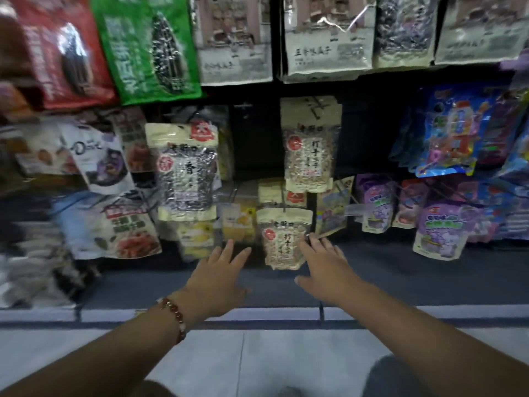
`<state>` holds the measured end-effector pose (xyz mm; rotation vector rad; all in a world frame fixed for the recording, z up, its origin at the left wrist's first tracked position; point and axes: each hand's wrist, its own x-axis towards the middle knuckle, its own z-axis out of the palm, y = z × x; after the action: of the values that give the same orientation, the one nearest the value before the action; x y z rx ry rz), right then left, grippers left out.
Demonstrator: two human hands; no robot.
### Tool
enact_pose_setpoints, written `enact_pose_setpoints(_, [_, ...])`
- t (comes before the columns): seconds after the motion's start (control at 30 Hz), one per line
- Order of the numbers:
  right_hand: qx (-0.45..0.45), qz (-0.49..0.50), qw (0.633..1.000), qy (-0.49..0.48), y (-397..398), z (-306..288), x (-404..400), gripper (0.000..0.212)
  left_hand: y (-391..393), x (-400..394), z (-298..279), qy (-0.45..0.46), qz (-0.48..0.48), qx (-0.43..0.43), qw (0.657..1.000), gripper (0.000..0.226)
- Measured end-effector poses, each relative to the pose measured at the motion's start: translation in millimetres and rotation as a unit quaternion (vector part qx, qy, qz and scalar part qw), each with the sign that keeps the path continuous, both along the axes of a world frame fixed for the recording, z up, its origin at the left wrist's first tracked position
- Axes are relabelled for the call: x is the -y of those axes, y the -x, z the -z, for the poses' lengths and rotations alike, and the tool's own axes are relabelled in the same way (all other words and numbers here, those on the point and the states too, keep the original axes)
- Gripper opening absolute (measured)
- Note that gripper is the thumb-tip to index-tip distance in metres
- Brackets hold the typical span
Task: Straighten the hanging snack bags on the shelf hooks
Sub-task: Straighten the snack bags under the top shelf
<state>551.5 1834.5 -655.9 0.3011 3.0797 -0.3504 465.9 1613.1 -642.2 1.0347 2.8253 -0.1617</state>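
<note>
Both hands, left hand [220, 277] and right hand [326, 265], reach spread-fingered beside the lowest seed bag [282, 239]. Its label shows a red seal; pale floor tiles [272, 359] lie below.

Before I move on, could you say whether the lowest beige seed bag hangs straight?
Nearly straight: the beige seed bag hangs upright between both open hands.

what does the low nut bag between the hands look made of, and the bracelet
Nut bag: seemingly clear glossy plastic film with cream printed borders; the nuts show through and it glints. Bracelet on the left wrist: round polished beads, reddish-brown and one pale, perhaps stone or glass; cannot tell which.
</note>
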Motion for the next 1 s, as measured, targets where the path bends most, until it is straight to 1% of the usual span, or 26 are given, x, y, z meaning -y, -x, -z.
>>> enact_pose_setpoints(0.1, [-0.004, -0.022, 1.000, 0.022, 11, -3, 18, 0.086, -2, 29, -9, -0.015, -0.031, -0.008, 0.999, 0.084])
enact_pose_setpoints(0.23, [0.000, -0.046, 0.999, 0.013, 25, -10, 35, 0.087, 1, 53, -19, -0.036, -0.065, -0.021, 0.997, 0.081])
enact_pose_setpoints(0.4, [0.001, -0.057, 0.998, 0.040, 55, -16, 66, 0.084, 12, 82, -14, -0.081, -0.105, -0.027, 0.991, 0.079])
enact_pose_setpoints(0.47, [0.001, -0.061, 0.997, 0.057, 71, -15, 83, 0.085, 22, 96, -10, -0.092, -0.121, -0.045, 0.987, 0.079])
enact_pose_setpoints(0.53, [-0.005, -0.066, 0.996, 0.067, 91, -17, 99, 0.085, 35, 108, -2, -0.092, -0.134, -0.086, 0.983, 0.078])
enact_pose_setpoints(0.63, [-0.037, -0.063, 0.994, 0.086, 124, -20, 110, 0.083, 66, 122, 12, -0.139, -0.162, -0.110, 0.971, 0.076])
enact_pose_setpoints(0.73, [-0.065, -0.047, 0.993, 0.090, 158, -20, 108, 0.081, 104, 125, 24, -0.158, -0.141, -0.129, 0.969, 0.073])
enact_pose_setpoints(0.83, [-0.081, -0.042, 0.987, 0.132, 186, -10, 105, 0.080, 137, 109, 34, -0.195, -0.135, -0.152, 0.960, 0.071])
enact_pose_setpoints(0.93, [-0.100, -0.024, 0.978, 0.179, 196, 1, 101, 0.077, 154, 90, 45, -0.210, -0.116, -0.165, 0.957, 0.071])
enact_pose_setpoints(1.0, [-0.108, -0.015, 0.979, 0.173, 190, 11, 95, 0.075, 158, 83, 50, -0.219, -0.104, -0.166, 0.956, 0.072])
